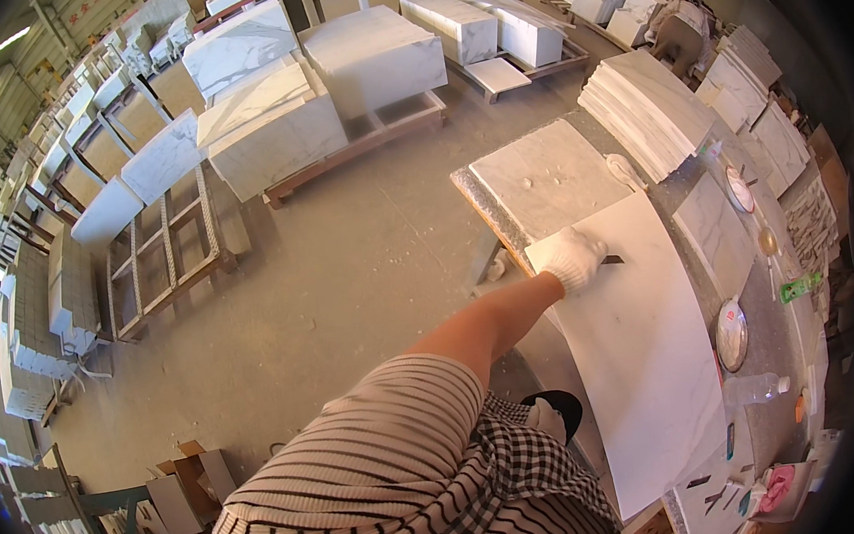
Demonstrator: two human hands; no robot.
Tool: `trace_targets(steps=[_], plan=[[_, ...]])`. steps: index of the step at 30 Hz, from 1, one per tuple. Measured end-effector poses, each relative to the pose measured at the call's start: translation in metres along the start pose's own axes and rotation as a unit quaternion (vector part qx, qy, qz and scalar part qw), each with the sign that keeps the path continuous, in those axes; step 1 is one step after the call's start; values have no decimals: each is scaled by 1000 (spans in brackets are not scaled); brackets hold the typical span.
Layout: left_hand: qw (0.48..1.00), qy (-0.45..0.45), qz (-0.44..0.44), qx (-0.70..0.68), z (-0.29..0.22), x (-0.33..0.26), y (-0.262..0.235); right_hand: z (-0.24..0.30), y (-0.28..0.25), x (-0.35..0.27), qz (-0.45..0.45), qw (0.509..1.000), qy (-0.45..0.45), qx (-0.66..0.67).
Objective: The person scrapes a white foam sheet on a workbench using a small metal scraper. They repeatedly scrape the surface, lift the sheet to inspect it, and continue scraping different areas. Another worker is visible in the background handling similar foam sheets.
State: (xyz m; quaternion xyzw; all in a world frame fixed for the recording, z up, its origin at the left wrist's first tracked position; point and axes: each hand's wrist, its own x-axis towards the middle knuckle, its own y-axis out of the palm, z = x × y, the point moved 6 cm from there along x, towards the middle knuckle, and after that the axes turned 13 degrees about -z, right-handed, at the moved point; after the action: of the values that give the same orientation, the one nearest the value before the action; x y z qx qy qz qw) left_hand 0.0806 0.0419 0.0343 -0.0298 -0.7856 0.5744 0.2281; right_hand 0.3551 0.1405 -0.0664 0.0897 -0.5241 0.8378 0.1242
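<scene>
My left hand [572, 259], in a white knitted work glove, reaches over a large white marble slab [644, 350]. It is closed around a short dark flat strip [612, 259], whose end sticks out at the slab's surface; the glove hides the rest. The big slab lies flat on a bench, its far end overlapping a greyish stone slab [540, 178] with small chips on it. At the far right corner of that slab lies a crumpled white glove or cloth [625, 171]. My right hand does not show.
Right of the slab are a metal dish [731, 335], a clear plastic bottle [758, 389], a green item [801, 287] and a smaller marble piece [715, 234]. Stacked slabs [646, 114] stand beyond. Marble blocks [371, 61] rest on racks across the floor. Someone bends over [684, 31] at the far right.
</scene>
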Motion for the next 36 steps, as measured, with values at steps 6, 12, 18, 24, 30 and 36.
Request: trace_targets(steps=[6, 12, 18, 24, 30, 36], plan=[[1000, -15, -23, -5, 0, 0, -5, 1, -1, -1, -4, 1000, -8, -5], [1000, -1, -2, -25, 2, -4, -23, 1, -4, -2, -17, 999, -29, -15], [984, -12, -82, -161, 5, -11, -27, -3, 6, -10, 26, 999, 14, -21], [991, 41, -123, 39, 9, -2, -13, 7, -18, -11, -57, 997, 48, 36], [975, 94, -197, 34, 6, 2, -7, 20, -61, 4, -53, 993, 70, 74], [973, 110, -191, 61, 8, 2, -2, -9, -101, 45, -141, 988, 21, -53]])
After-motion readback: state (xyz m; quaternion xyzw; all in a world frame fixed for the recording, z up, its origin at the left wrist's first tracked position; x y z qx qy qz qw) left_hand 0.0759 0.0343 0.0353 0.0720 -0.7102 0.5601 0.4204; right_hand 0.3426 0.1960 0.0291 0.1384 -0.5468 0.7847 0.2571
